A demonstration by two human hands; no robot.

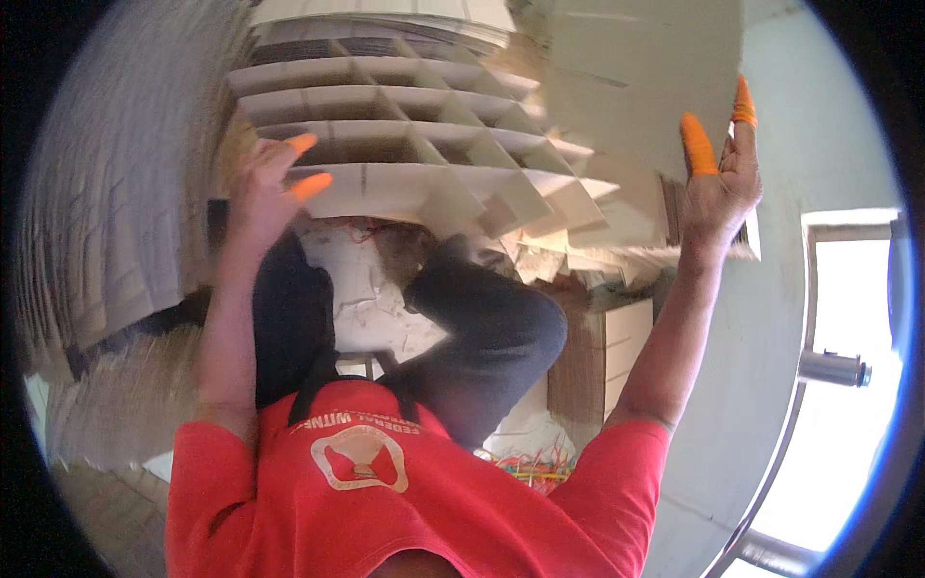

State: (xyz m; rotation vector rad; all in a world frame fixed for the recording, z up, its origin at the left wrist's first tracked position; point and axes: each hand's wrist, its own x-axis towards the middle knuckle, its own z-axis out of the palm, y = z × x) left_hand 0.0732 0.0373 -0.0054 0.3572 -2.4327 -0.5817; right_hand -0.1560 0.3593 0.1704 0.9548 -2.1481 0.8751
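A cardboard divider grid [385,183] of crossed, slotted strips lies in front of me. My left hand [265,188], with orange finger covers on thumb and forefinger, is beside the near left end of the grid. Its thumb and forefinger are apart; the contact with the strips is blurred. At the right, my right hand [723,178] is raised at the side of a large pale board [636,106]. Its orange-covered thumb overlaps the board and its forefinger points up along the right edge. Those two fingers are stretched and apart; the other fingers are partly hidden.
Tall stacks of cardboard sheets [106,193] line the left side. More strips [385,14] lie beyond the grid. Below the board are torn cardboard scraps [540,262] and a cardboard stack [626,347]. My legs [491,337] are under the grid; a bright window [853,289] is at right.
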